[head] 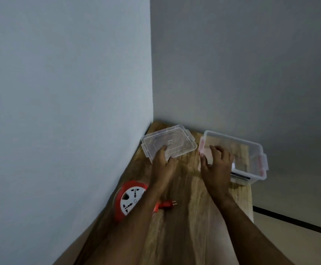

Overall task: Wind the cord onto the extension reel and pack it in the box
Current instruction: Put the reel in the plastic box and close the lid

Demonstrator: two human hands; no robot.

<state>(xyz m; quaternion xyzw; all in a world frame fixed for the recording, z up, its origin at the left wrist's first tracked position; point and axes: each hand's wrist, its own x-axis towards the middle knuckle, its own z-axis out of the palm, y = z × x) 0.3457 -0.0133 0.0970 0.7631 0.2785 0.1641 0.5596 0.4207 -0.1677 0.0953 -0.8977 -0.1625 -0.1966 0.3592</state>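
Note:
A clear plastic lid (pixel 172 141) lies on the wooden table at the far corner; my left hand (pixel 162 165) grips its near edge. To the right stands the open clear plastic box (pixel 251 148) with pink latches. My right hand (pixel 216 165) holds the box's near left rim, fingers curled over it. The red and white extension reel (pixel 129 197) lies flat near the left wall, partly hidden by my left forearm. Its red plug (pixel 166 204) sticks out on the table just right of that forearm.
The wooden table (pixel 186 207) sits in a corner, with a wall along its left side and another behind it. Its right edge drops off just past the box, over a pale floor with a dark strip (pixel 293 220).

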